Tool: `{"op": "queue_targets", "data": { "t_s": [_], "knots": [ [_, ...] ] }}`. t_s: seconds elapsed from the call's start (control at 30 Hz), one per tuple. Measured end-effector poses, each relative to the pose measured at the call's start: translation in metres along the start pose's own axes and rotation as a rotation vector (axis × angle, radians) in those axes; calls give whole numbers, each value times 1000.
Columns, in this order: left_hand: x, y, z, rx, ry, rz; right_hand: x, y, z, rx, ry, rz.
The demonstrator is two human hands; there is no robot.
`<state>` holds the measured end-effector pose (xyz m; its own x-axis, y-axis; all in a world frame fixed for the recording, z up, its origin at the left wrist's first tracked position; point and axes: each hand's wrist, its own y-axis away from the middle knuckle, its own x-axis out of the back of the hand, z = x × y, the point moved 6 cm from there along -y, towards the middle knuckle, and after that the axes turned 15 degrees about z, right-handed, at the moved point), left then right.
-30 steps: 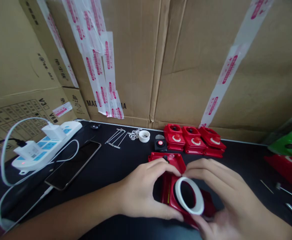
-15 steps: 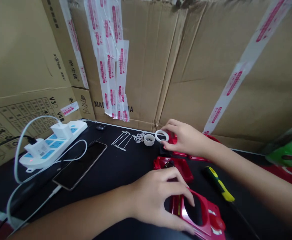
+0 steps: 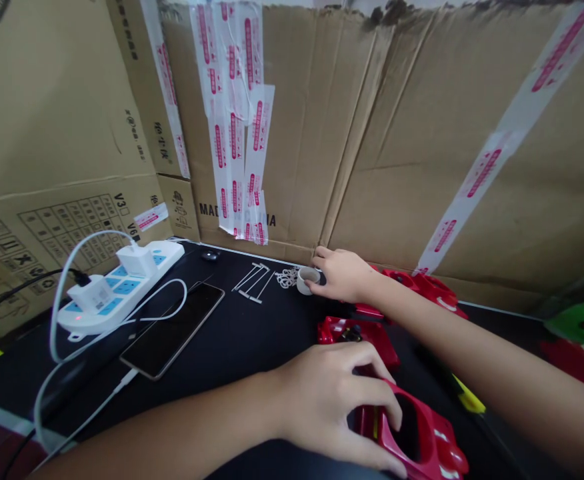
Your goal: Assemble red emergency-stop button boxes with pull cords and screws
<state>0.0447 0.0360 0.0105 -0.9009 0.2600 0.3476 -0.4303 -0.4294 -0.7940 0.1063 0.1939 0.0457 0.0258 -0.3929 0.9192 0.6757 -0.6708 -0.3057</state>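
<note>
My left hand (image 3: 335,403) grips the edge of a red plastic housing (image 3: 429,427) with a large oval opening, thumb on the near side and fingers at the opening. Further back, my right hand (image 3: 345,275) has its thumb and fingers closed at the right side of white plastic rings (image 3: 308,280), which look stacked. How many rings it touches is hard to make out. Between the hands lies a red tray-like part (image 3: 372,337) with small dark and brass-coloured pieces in it.
White small loops (image 3: 288,277) and thin metal rods (image 3: 252,283) lie left of the rings. A phone (image 3: 175,330), a power strip (image 3: 122,287) and cables occupy the left side. More red housings (image 3: 429,290) and a yellow-handled screwdriver (image 3: 469,397) are at right. Cardboard walls the back.
My right hand has carried a white ring left onto the other white rings. The left hand keeps its grip on the red housing. The view has shifted slightly.
</note>
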Motion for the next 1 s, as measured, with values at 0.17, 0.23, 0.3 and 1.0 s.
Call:
{"op": "queue_targets", "data": {
  "t_s": [0.17,0.23,0.3,1.0],
  "knots": [
    [2,0,1,-8,-31,-16,-7,3,0,-15,17,-12],
    [3,-1,2,-15,-37,-22,-7,4,-1,-22,13,-12],
    [4,-2,2,-20,-33,-20,-4,4,0,-37,5,-1],
    [58,-22,-28,265,-299,230,57,212,87,-431,-284,376]
  ]
}}
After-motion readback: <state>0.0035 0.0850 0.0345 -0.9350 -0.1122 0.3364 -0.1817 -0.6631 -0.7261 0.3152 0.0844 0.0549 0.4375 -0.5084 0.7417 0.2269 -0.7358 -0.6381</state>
